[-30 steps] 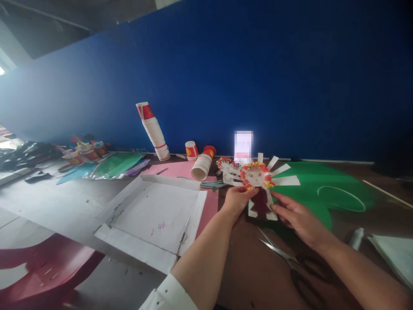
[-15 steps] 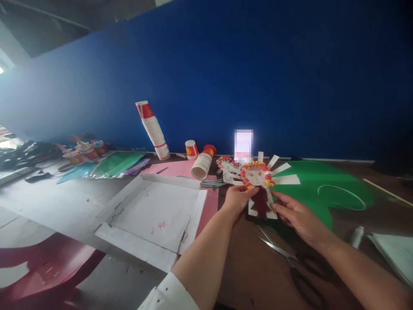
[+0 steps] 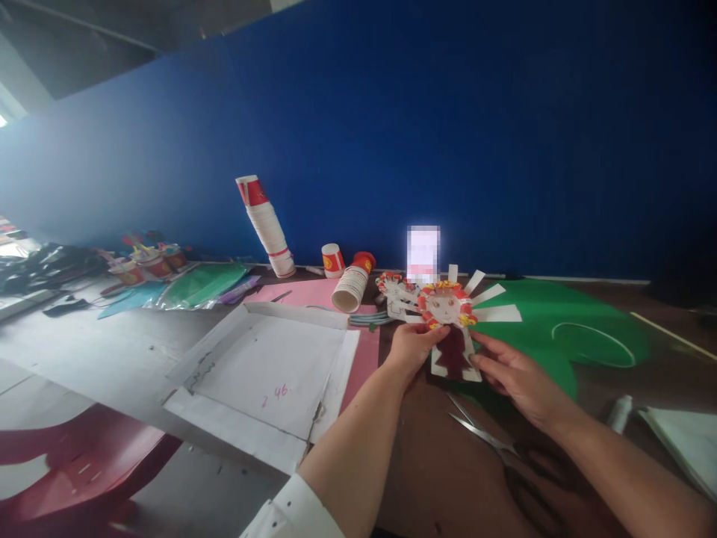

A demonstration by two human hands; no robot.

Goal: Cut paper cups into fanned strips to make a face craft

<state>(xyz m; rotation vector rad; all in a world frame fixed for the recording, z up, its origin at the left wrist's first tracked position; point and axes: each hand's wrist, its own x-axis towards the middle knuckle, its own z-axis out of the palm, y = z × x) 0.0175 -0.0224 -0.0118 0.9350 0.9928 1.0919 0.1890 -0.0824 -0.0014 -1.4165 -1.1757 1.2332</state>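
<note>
**Pinching a paper figure from both sides**

Pinching the paper figure (image 3: 447, 308) at the neck with the left hand (image 3: 410, 353), thumb laid flat on the front, fingers tucked behind and mostly hidden. Gripping its right edge with the right hand (image 3: 511, 375), between thumb and fingertips; how tightly, cannot tell. Between the two hands, a flat white lower panel with a dark red shape; above, a round white disc inside a curled frill of red, yellow and white. Fanning out above the right hand, straight white strips (image 3: 497, 314) with squared ends.

Just beyond the left hand, a second frilled figure (image 3: 395, 288), partly overlapped by the first. Farther off to the left, a ribbed stack of paper cups (image 3: 348, 287) lying down, an upturned single cup (image 3: 332, 261) and a tall leaning cup stack (image 3: 267, 230).

Left of the left hand, a shallow white cardboard tray (image 3: 280, 359) with uneven folded walls, partly over a pink sheet (image 3: 367, 366). Beyond the right hand, a smooth green sheet (image 3: 538, 310) with rounded edges, bearing a thin curved white cord (image 3: 602, 340).

Nearer than both hands, metal scissors (image 3: 487, 439) with parted blades and black loop handles, on the dark brown tabletop (image 3: 431, 471).
</note>
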